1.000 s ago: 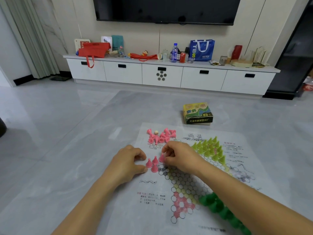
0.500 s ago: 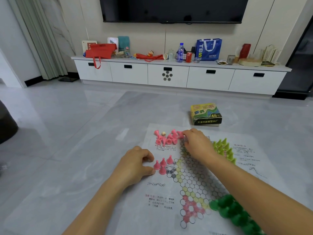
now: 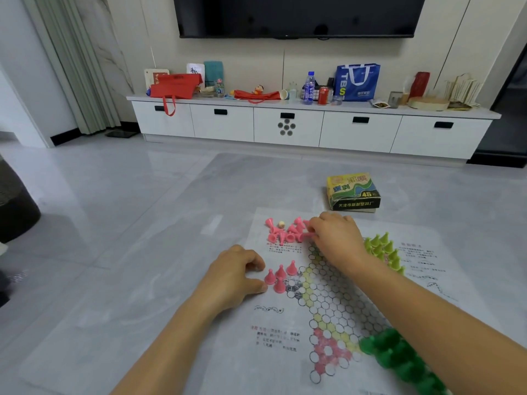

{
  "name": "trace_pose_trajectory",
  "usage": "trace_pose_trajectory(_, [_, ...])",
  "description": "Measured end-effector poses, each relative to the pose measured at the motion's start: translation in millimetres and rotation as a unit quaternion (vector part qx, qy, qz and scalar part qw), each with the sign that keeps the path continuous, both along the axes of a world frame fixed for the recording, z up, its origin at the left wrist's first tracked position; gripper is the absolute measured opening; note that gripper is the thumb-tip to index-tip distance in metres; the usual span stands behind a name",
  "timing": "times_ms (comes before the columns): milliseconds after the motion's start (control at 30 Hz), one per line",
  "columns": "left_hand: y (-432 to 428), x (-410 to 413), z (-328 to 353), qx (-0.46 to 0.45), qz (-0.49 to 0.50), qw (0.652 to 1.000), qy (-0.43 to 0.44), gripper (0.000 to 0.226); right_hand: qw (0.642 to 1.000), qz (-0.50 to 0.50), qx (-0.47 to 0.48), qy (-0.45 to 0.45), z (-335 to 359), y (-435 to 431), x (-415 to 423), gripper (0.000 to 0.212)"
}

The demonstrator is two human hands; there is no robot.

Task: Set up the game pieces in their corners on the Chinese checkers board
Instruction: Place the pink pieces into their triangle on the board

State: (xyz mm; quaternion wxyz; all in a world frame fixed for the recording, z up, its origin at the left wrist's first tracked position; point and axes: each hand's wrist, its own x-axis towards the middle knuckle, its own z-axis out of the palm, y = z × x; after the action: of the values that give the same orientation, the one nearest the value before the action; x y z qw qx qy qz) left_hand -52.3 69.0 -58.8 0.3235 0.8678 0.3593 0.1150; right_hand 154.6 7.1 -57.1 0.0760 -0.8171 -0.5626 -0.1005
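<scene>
A paper Chinese checkers board (image 3: pixel 336 297) lies on the grey floor. Several pink cone pieces (image 3: pixel 278 277) stand in its left corner. My left hand (image 3: pixel 233 277) rests beside them with curled fingers, thumb tip touching the nearest cone. A loose heap of pink pieces (image 3: pixel 285 232) lies at the sheet's far edge. My right hand (image 3: pixel 333 238) reaches into that heap and pinches a pink piece (image 3: pixel 306 236) lying on its side. Light green pieces (image 3: pixel 383 249) fill the right corner. Dark green pieces (image 3: pixel 399 357) sit under my right forearm.
The game's yellow-green box (image 3: pixel 353 192) stands on the floor just beyond the sheet. A small beige ball (image 3: pixel 281 223) lies among the loose pink pieces. A white TV cabinet (image 3: pixel 285 126) with bags and bottles lines the far wall. A dark object (image 3: pixel 14 206) sits at the left.
My right hand left the placed pink cones and moved away to the loose pink heap, where it now pinches a piece. The left hand stayed put. The camera shifted slightly.
</scene>
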Motion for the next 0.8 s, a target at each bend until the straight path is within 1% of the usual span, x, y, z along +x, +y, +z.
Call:
trace_pose_trajectory(67, [1, -1, 1, -0.013, -0.002, 1.0, -0.006, 0.031, 1.0, 0.001, 0.014, 0.003, 5, -4, -3, 0.021])
trace_pose_trajectory(100, [2, -2, 2, -0.018, -0.003, 1.0, -0.011, 0.031, 0.999, 0.003, 0.024, 0.022, 8, -8, -6, 0.02])
trace_pose_trajectory(167, [2, -3, 3, -0.019, -0.005, 1.0, -0.016, 0.031, 0.993, 0.01, 0.05, 0.105, 16, -20, -16, 0.014])
trace_pose_trajectory(233, [1, -3, 3, -0.015, -0.006, 1.0, -0.013, 0.031, 0.977, 0.024, 0.06, 0.204, 20, -35, -29, 0.01])
trace_pose_trajectory(300, [-1, -2, 2, -0.011, -0.007, 1.0, -0.006, 0.032, 0.964, 0.037, 0.04, 0.261, 21, -47, -41, 0.011])
trace_pose_trajectory(400, [-4, -2, 3, -0.01, -0.005, 1.0, 0.0, 0.033, 0.953, 0.048, 0.008, 0.297, 19, -56, -50, 0.009])
trace_pose_trajectory(467, [-5, -2, 3, -0.006, -0.005, 1.0, 0.004, 0.033, 0.952, 0.047, 0.0, 0.301, 16, -57, -52, 0.01])
trace_pose_trajectory(667, [-6, -3, 5, -0.006, -0.008, 1.0, 0.006, 0.033, 0.971, 0.035, -0.014, 0.238, 12, -59, -52, 0.009])
trace_pose_trajectory(800, [-7, -3, 6, 0.003, -0.009, 1.0, 0.008, 0.034, 0.97, 0.036, -0.017, 0.241, 10, -57, -53, 0.01])
